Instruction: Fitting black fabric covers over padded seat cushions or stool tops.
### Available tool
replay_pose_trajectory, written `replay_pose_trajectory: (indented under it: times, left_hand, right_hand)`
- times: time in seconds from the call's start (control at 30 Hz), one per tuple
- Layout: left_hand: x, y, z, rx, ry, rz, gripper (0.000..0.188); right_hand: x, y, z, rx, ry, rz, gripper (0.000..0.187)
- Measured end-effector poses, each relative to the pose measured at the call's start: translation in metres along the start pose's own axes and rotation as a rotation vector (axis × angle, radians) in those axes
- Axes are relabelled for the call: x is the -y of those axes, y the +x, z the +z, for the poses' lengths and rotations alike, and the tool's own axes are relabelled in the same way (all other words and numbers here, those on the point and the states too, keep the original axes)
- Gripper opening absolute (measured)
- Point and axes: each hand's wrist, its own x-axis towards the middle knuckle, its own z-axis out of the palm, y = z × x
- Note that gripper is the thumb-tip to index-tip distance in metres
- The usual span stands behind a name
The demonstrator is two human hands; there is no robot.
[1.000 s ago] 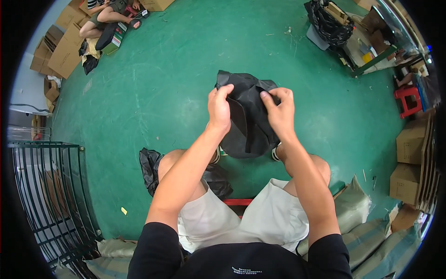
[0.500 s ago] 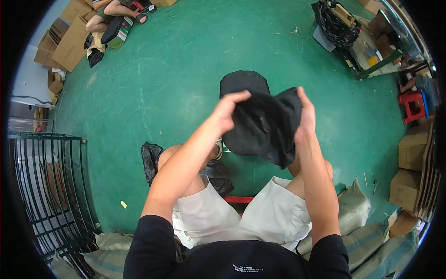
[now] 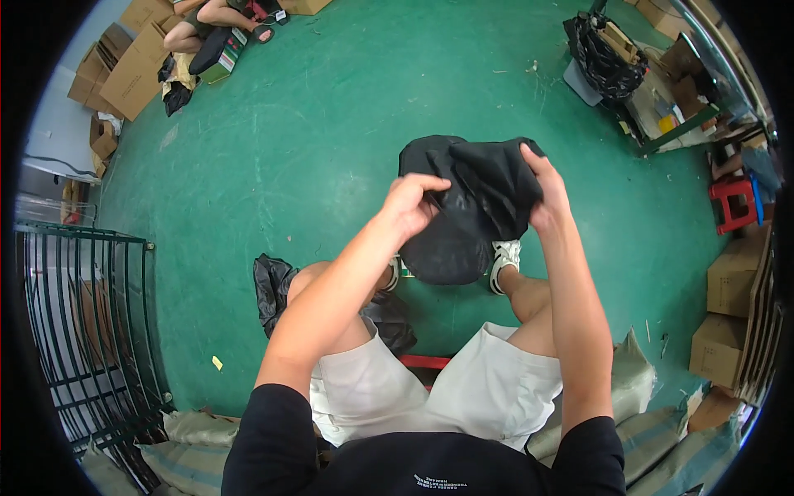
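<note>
A limp black cloth-like piece (image 3: 496, 178) is stretched between my hands, creased and folded over; its exact kind does not show. My left hand (image 3: 409, 205) pinches its left side, with thumb and forefinger closed. On the right, my right hand (image 3: 547, 192) grips its edge, thumb on top. Directly beneath lies a larger black piece with rounded ends (image 3: 447, 258), partly hidden by the held one, between my shoes (image 3: 504, 263). What supports it is mostly covered.
Black plastic bags (image 3: 273, 285) lie by my left leg. A red stool (image 3: 424, 361) shows under me. Metal racks (image 3: 91, 322) stand left, cartons (image 3: 718, 347) right, and wrapped bundles (image 3: 194, 463) behind. Another person (image 3: 217, 15) sits far left beside a black-topped box (image 3: 222, 56).
The black piece has swung up and away from me, and hangs less toward my right knee. The rounded end below and my right shoe have come into view.
</note>
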Motion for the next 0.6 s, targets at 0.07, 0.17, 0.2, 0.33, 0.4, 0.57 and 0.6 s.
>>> replay_pose_trajectory:
  times: [0.07, 0.17, 0.2, 0.33, 0.4, 0.57, 0.6]
  left_hand:
    - [-0.036, 0.048, -0.03, -0.033, 0.107, 0.134, 0.014]
    - [-0.094, 0.066, 0.02, -0.022, 0.087, 0.29, 0.011]
    - [-0.112, 0.071, 0.031, -0.005, 0.09, 0.339, 0.01]
    - [-0.149, 0.074, 0.047, 0.031, 0.14, 0.475, 0.021]
    - [-0.138, 0.072, 0.045, -0.193, 0.133, 0.667, 0.043]
    - [-0.056, 0.099, -0.055, -0.427, 0.394, 0.466, 0.045]
    - [-0.024, 0.1, -0.062, -0.508, 0.437, 0.377, 0.045]
  right_hand:
    - [0.009, 0.024, 0.024, 0.036, -0.074, -0.021, 0.019]
    - [0.048, 0.067, 0.037, 0.217, -0.117, -0.042, 0.023]
    - [0.06, 0.078, 0.042, 0.259, -0.08, -0.031, 0.021]
    - [0.077, 0.104, 0.056, 0.23, -0.067, -0.263, 0.022]
    - [0.069, 0.11, 0.046, 0.186, -0.044, -0.326, 0.024]
    - [-0.028, 0.135, -0.06, -0.081, -0.01, -0.285, 0.025]
    - [-0.048, 0.138, -0.103, -0.17, -0.036, -0.261, 0.02]
